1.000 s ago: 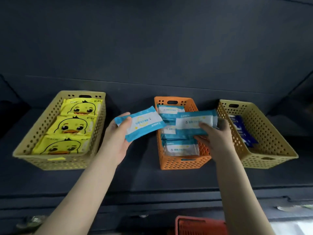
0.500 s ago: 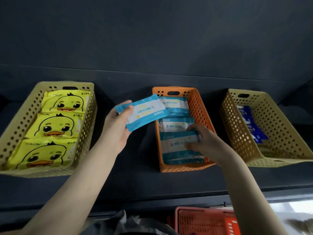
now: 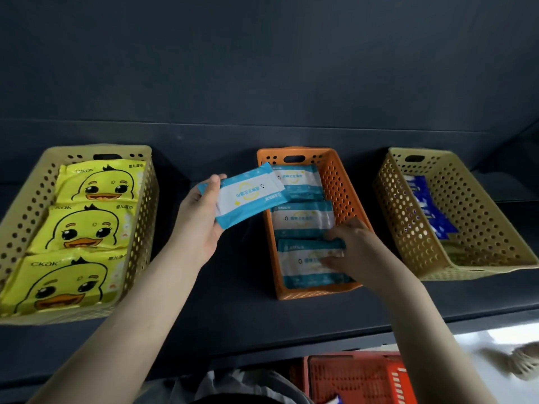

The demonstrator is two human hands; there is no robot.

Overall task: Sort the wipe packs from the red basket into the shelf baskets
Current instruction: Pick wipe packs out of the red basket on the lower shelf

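Note:
My left hand (image 3: pixel 201 225) grips a blue-and-white wipe pack (image 3: pixel 248 193) by its left end and holds it in the air, just left of the orange basket (image 3: pixel 341 182). That basket stands mid-shelf with three matching packs in a row. My right hand (image 3: pixel 350 252) reaches into its front part. Its fingers and thumb curl round the right end of the front pack (image 3: pixel 303 263), which lies flat. The red basket (image 3: pixel 358 377) shows at the bottom edge, below the shelf, and its contents are mostly hidden.
A yellow basket (image 3: pixel 26 205) on the left holds three yellow duck wipe packs (image 3: pixel 84 228). Another yellow basket (image 3: pixel 478 199) on the right holds a dark blue pack (image 3: pixel 428 205). All stand on a dark shelf (image 3: pixel 233 322) with a dark back wall.
My right hand has brought its pack down into the front of the orange basket. My left hand has kept its pack near the basket's left rim. The view has tilted downwards.

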